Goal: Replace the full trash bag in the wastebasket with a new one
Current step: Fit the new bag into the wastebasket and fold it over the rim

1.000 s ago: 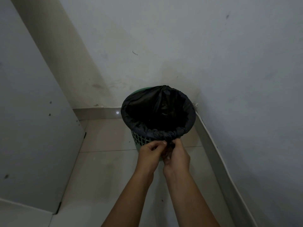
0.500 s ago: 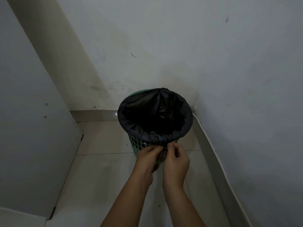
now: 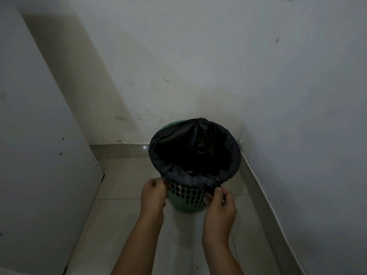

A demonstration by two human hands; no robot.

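Your left hand point(image 3: 154, 192) and right hand point(image 3: 219, 203) pinch the black bag's point(image 3: 190, 178) folded edge on opposite sides of the green wastebasket point(image 3: 186, 197).

Wastebasket point(image 3: 186, 197): green moulded plastic, its upper wall showing a lattice of small slots, its lower band looking solid and smooth with a dull sheen.

Trash bag point(image 3: 190, 178): thin black plastic film, looking matt to faintly satiny, lying crinkled and gathered where it is folding over the rim, with creased pleats running down inside.

Floor point(image 3: 123, 215): large pale tiles, smooth and glossy, giving soft reflections; thin grout lines showing between them.

Skirting point(image 3: 119, 150): the same glazed tile, catching a small bright glint.

Wall point(image 3: 218, 66): painted plaster, matt, appearing scuffed and stained near the corner.

Panel point(image 3: 39, 155): smooth, flat, matt white board, carrying a few dark specks.
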